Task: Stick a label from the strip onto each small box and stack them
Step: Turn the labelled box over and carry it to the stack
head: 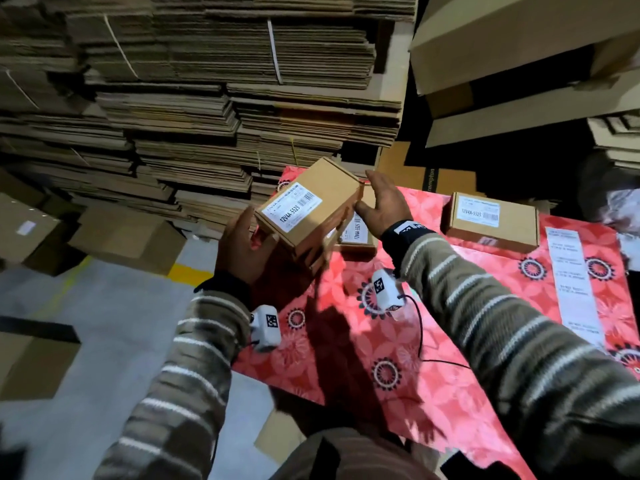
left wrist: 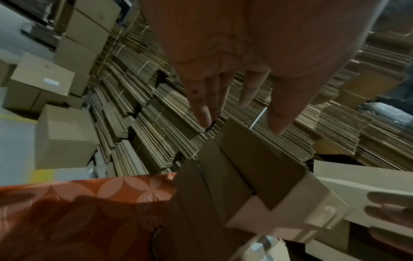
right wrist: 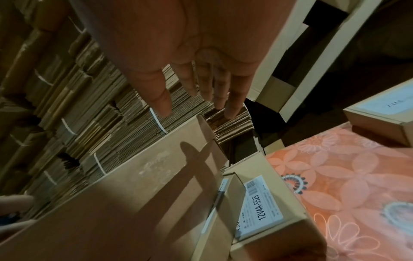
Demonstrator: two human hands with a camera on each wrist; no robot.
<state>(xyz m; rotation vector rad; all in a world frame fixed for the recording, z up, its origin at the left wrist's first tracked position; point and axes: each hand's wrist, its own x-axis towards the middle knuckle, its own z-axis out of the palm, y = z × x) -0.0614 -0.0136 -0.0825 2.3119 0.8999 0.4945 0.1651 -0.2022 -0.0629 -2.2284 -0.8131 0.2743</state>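
You are standing at the near edge of the desk (head: 433, 358). The stack of small boxes (head: 308, 209) is sitting at the desk's far left corner, between your left hand (head: 242, 251) and right hand (head: 384, 202). A single labelled box (head: 491, 221) is lying to its right, well apart. The label strip (head: 571, 282) is lying near the right edge. Flattened cartons (head: 207, 98) are piling up behind the desk.

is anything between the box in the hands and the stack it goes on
Nothing visible. The labelled box, between the left hand and right hand, sits tilted right on the stack; the other box stands apart.
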